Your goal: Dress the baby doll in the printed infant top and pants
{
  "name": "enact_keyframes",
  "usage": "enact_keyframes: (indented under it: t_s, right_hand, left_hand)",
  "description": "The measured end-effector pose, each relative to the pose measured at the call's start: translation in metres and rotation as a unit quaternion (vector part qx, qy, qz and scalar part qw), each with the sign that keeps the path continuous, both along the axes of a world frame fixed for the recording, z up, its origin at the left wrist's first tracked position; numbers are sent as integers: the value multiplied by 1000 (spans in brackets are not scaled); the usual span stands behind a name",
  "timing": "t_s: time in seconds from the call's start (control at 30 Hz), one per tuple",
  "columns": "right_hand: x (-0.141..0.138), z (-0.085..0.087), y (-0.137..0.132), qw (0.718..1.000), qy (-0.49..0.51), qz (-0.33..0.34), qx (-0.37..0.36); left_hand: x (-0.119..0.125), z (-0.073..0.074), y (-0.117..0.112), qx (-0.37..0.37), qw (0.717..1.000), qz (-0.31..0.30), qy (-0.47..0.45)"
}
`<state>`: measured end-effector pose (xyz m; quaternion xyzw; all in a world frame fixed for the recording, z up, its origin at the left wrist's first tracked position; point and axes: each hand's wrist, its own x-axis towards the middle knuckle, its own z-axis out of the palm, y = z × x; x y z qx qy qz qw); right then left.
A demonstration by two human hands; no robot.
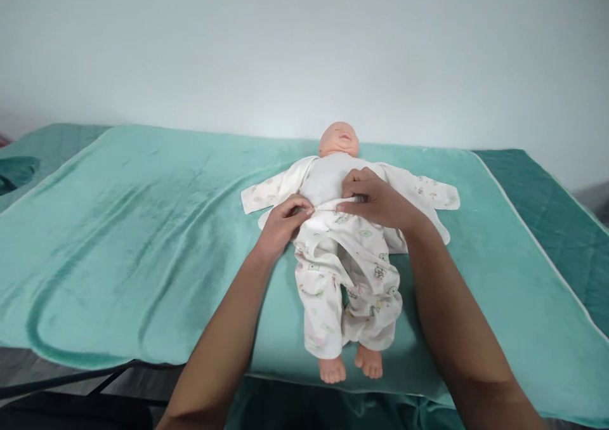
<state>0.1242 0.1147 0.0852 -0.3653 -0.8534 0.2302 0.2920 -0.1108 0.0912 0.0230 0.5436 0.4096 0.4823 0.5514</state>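
Note:
A baby doll (339, 139) lies on its back on a teal blanket (143, 240), head toward the wall, bare feet toward me. It wears white printed trousers (333, 290) and an open white printed top (419, 192) spread to both sides, leaving the grey torso bare. My left hand (284, 222) pinches the trouser waistband at the doll's left-side hip as I see it. My right hand (373, 198) grips the waistband over the belly, fingers curled on the cloth.
The blanket covers a table whose front edge runs below the doll's feet. A darker green quilted cover (547, 208) shows at the right and far left. A plain white wall stands behind. Dark frame bars (71, 382) show under the table at lower left.

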Motion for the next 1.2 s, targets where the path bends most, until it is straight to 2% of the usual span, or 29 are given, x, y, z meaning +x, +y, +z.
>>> enact_keyframes:
  t_s: [0.1,0.2,0.27,0.37,0.5,0.57,0.67,0.83,0.93,1.07,1.13,1.2]
  right_hand:
    - [-5,-4,2,999,23,-17,18]
    - [-13,-10,0,993,57,-99,24]
    - [-19,-15,-2,983,109,-148,26]
    - [-23,-20,-4,970,164,-177,32]
    - [-22,-24,-4,966,190,-173,21]
    - [-21,-25,-3,965,198,-169,10]
    - [-21,-27,-2,963,217,-161,13]
    - [-24,-29,-8,948,265,-146,94]
    - [-25,-30,-10,945,256,-162,127]
    - [-22,-34,-3,946,213,-191,152]
    - [-15,-32,1,956,202,-174,123]
    - [-2,-28,3,973,188,-120,51]
  left_hand:
    - [3,2,2,-23,999,19,-20]
    - [5,3,3,-38,999,16,14]
    - [4,4,2,-30,999,5,40]
    - [4,2,1,13,998,11,53]
    - [6,-2,2,143,985,69,61]
    - [6,-4,4,188,976,79,78]
    - [5,-4,7,209,967,67,128]
    - [5,0,5,237,949,64,199]
    - [6,2,4,237,953,66,175]
    - [9,11,16,172,968,85,163]
    - [10,19,30,146,970,84,176]
    - [12,26,44,132,973,61,177]
